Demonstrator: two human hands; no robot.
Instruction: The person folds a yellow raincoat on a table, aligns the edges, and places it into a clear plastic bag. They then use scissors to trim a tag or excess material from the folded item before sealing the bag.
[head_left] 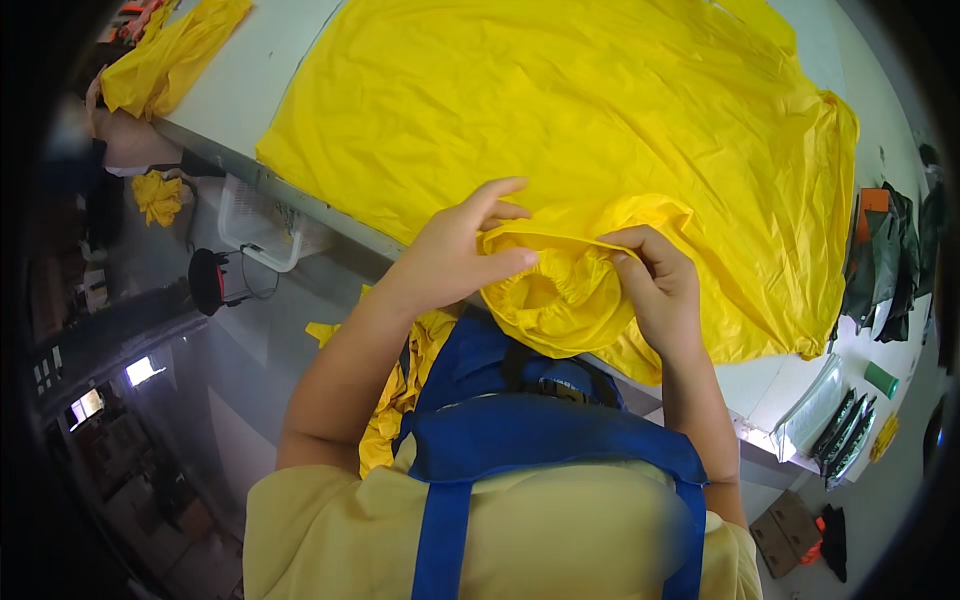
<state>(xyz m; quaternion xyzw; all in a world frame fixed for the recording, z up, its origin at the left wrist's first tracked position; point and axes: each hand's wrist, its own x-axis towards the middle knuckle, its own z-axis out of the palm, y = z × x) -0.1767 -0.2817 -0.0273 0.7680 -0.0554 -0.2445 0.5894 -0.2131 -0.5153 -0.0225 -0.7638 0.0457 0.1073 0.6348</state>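
Left hand and right hand pinch the yellow garment hem.

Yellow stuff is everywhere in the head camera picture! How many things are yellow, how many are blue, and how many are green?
Yellow: 4 – big sheet on the table, gathered piece in both hands, bundle at the table's far left end, small wad below it
Blue: 1 – apron
Green: 1 – small cylinder
Total: 6

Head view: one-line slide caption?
Left hand and right hand pinch the gathered edge of a yellow garment spread on a white table.
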